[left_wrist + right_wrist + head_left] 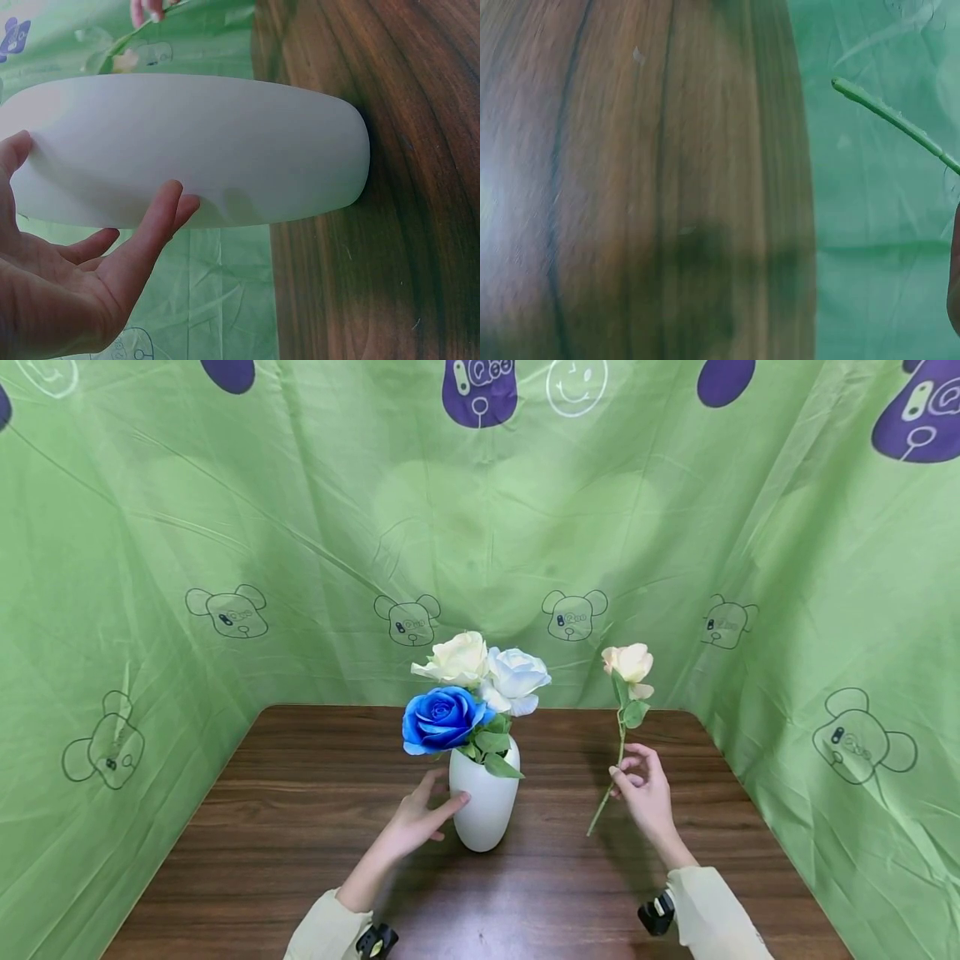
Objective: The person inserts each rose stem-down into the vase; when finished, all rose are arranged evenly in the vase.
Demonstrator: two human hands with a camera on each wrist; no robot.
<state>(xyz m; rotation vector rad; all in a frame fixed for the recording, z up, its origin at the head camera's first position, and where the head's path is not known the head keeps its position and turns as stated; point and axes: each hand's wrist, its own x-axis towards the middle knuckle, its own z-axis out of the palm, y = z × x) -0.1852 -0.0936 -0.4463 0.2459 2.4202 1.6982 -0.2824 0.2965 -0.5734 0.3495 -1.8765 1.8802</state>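
A white vase (482, 810) stands upright on the wooden table, holding a blue rose (442, 718), a cream rose (459, 658) and a pale blue rose (516, 678). My left hand (415, 817) rests against the vase's left side, thumb toward its front; in the left wrist view, fairly straight fingers (159, 217) touch the white wall. To the right, my right hand (643, 785) pinches the green stem of a pale peach rose (632, 663) and holds it bloom up, tilted slightly. The right wrist view shows the stem's cut lower end (885, 112) in the air.
The brown wooden table (300, 802) extends around the vase. Green cloth (315, 543) printed with bear heads hangs behind it and along both sides. Black wrist cameras are strapped on both wrists, below light sleeves (712, 910).
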